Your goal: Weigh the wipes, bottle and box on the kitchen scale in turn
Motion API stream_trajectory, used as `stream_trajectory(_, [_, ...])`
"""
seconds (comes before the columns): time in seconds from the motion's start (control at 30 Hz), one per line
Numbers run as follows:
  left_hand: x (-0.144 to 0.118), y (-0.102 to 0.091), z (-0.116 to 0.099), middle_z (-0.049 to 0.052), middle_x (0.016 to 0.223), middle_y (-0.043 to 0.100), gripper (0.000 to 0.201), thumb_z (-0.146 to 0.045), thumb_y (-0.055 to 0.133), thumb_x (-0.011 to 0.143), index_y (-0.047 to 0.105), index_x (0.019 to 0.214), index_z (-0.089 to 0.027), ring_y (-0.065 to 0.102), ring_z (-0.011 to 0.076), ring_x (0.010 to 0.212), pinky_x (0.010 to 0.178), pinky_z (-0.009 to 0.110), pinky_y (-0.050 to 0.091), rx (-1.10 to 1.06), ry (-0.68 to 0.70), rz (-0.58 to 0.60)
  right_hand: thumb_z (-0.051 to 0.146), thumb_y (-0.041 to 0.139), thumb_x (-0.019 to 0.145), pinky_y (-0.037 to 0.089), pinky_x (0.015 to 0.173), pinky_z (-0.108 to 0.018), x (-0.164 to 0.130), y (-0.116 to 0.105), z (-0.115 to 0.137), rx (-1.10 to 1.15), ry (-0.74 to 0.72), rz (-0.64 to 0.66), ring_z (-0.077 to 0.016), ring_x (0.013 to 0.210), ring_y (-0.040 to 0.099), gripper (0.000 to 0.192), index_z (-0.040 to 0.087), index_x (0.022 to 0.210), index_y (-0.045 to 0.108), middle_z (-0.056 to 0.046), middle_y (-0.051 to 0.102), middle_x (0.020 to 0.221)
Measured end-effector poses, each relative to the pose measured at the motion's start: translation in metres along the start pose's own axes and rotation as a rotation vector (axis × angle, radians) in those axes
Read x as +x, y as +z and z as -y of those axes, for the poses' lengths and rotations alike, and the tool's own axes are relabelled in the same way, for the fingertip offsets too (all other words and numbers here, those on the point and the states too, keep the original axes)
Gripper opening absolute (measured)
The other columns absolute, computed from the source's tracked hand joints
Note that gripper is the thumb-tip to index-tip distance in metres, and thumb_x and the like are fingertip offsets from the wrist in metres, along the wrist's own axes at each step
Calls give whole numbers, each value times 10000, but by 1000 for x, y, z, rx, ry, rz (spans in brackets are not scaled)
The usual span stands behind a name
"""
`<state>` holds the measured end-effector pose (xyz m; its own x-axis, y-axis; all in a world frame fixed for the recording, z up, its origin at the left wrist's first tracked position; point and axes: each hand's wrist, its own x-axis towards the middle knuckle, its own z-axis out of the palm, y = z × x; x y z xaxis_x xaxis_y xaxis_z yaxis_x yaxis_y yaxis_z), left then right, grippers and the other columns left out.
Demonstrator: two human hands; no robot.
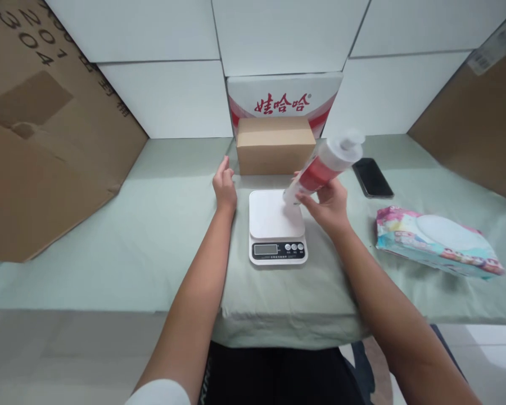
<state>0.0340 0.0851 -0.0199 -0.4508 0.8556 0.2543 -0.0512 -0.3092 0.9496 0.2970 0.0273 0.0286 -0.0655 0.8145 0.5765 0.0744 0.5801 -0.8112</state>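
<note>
- The right hand (pixel 329 205) has its grip clamped on a bottle (pixel 322 166), fingers wrapped round the lower part of the body, thumb on the near side.
- The bottle is clear plastic with a red label and a white cap; it is tilted, cap end up and to the right, base end down and to the left.
- The base hangs over the back right part of the scale (pixel 277 225); whether it touches the plate I cannot tell, as that end is blurred.
- The left hand (pixel 224 188) holds nothing. Its grip is loosely apart, fingers slightly curled and pointing away, resting on the counter (pixel 109 247) just left of the scale.
- That hand's fingertips lie near the left front corner of a small box (pixel 275 144), but do not seem to touch it.
- The scale is white, with a dark display and round buttons along its near edge, and sits between the two forearms.
- The box stands just behind the scale; behind it leans a white and red carton (pixel 284 95) with red characters.
- A dark phone (pixel 372 177) lies flat to the right of the bottle, apart from the hand.
- A pack of wipes (pixel 436 242) lies further right, nearer the edge.
- The counter is covered in pale green cloth; large brown cardboard (pixel 46 129) leans at the left.
</note>
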Motion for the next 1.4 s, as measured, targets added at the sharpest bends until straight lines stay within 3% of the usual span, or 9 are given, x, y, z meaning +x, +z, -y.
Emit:
stream_trajectory(0.17, [4, -1, 4, 172, 1646, 544, 693, -563, 586, 971, 610, 1519, -140, 414, 359, 1613, 1294, 483, 413, -4, 3, 14, 582, 881, 792, 640, 985, -504, -17, 27, 20, 45, 34, 172, -294, 1081, 757, 514, 270, 1146, 678, -78, 777, 1145])
stream_trajectory(0.4, [6, -1, 6, 154, 1617, 578, 625, -488, 560, 997, 602, 1524, -156, 430, 343, 1604, 1291, 490, 410, -11, 0, 22, 542, 863, 827, 624, 954, -437, -22, 33, 11, -44, 46, 215, -260, 1041, 745, 508, 250, 1202, 682, -63, 773, 1116])
stream_trajectory(0.6, [6, 0, 7, 160, 1654, 537, 652, -535, 566, 998, 596, 1528, -157, 400, 351, 1620, 1305, 488, 388, -40, -9, 31, 616, 898, 747, 607, 995, -447, -17, 33, 11, -25, 92, 220, -280, 1121, 730, 674, 265, 1272, 661, -76, 763, 1223])
stream_trajectory(0.7, [7, 0, 3, 163, 1664, 524, 639, -501, 536, 1011, 586, 1532, -134, 406, 349, 1617, 1286, 464, 415, -50, -37, -8, 728, 787, 797, 608, 895, -401, -7, 17, -4, 59, 78, -8, -238, 1038, 726, 610, 275, 1186, 661, -65, 744, 1176])
stream_trajectory(0.77, [8, 0, -2, 159, 1654, 538, 588, -429, 493, 1022, 592, 1517, -128, 447, 317, 1596, 1247, 418, 457, -57, -74, -63, 716, 696, 875, 566, 737, -329, 1, 3, -20, 90, 115, -262, -171, 819, 684, 481, 258, 1014, 643, -16, 697, 925])
stream_trajectory(0.83, [7, 0, -7, 148, 1636, 562, 545, -376, 463, 1020, 610, 1489, -141, 494, 272, 1565, 1193, 355, 496, -64, -109, -106, 646, 708, 889, 458, 595, -271, 6, -8, -37, 65, 209, -466, -115, 605, 537, 432, 247, 829, 553, 53, 539, 687])
stream_trajectory(0.93, [4, 1, -14, 145, 1605, 599, 503, -361, 464, 1009, 644, 1434, -161, 551, 239, 1519, 1099, 285, 538, -77, -129, -135, 559, 750, 867, 315, 506, -248, 8, -17, -54, -12, 327, -571, -87, 497, 348, 511, 256, 672, 387, 100, 373, 547])
stream_trajectory(1.2, [1, 3, -24, 163, 1462, 714, 422, -307, 455, 995, 696, 1320, -189, 645, 237, 1425, 899, 258, 565, -63, -161, -170, 522, 752, 891, 256, 540, -283, 3, -11, -43, -161, 220, -426, -93, 514, 271, 627, 250, 541, 309, 85, 279, 502])
stream_trajectory(1.4, [3, 3, -23, 179, 1441, 723, 429, -325, 467, 984, 699, 1310, -170, 651, 261, 1420, 915, 285, 568, -45, -158, -155, 712, 610, 944, 430, 692, -329, -1, 0, -21, -165, 83, -125, -157, 673, 524, 555, 218, 693, 651, -1, 611, 682])
